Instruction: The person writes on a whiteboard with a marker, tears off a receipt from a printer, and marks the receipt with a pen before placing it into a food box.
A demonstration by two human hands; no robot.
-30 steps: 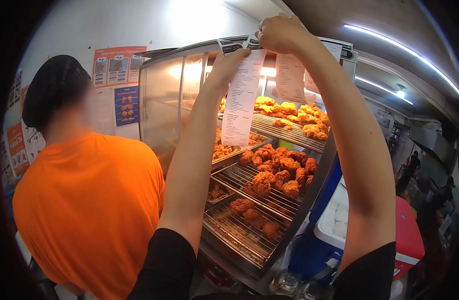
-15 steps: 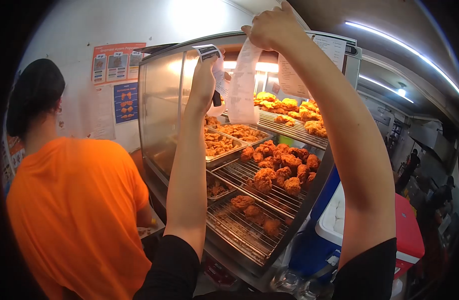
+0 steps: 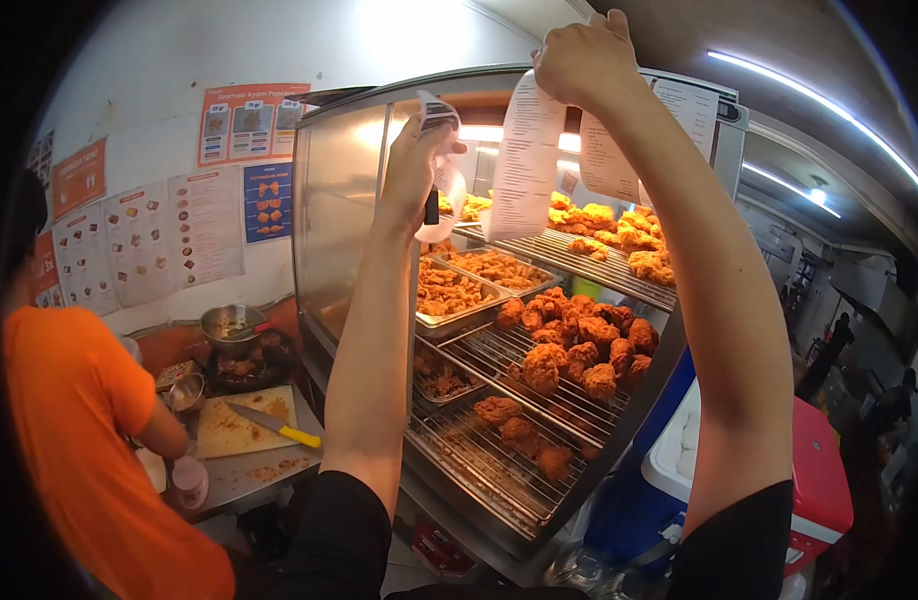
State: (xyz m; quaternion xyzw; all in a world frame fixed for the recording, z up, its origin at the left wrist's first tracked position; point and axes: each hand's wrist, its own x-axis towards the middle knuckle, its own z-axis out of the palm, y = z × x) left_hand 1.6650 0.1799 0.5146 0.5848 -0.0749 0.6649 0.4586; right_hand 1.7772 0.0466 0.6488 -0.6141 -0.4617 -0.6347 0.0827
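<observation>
My right hand (image 3: pixel 586 62) is raised to the top edge of the glass-fronted warming cabinet (image 3: pixel 344 240). Its fingers are closed on the upper end of a long printed receipt (image 3: pixel 524 165), which hangs down in front of the cabinet. Lower and to the left, my left hand (image 3: pixel 411 170) is wrapped round another curled paper receipt (image 3: pixel 439 110). A small black object (image 3: pixel 432 207) sticks out below that hand. Behind the papers, fried chicken pieces (image 3: pixel 594 335) lie on wire racks, with trays of smaller fried bits (image 3: pixel 457 290) to their left.
At the left, a person in an orange shirt (image 3: pixel 79 430) stands by a counter holding a cutting board (image 3: pixel 224 425), a yellow-handled knife (image 3: pixel 279 425) and a metal bowl (image 3: pixel 234 325). Printed sheets (image 3: pixel 599 160) hang at the cabinet's top right. Blue and red cool boxes (image 3: pixel 819 460) stand to the right.
The person in orange has shifted left in view, uncovering the counter, board and knife. My right hand's receipt now faces me more broadly. Both hands keep hold of their papers.
</observation>
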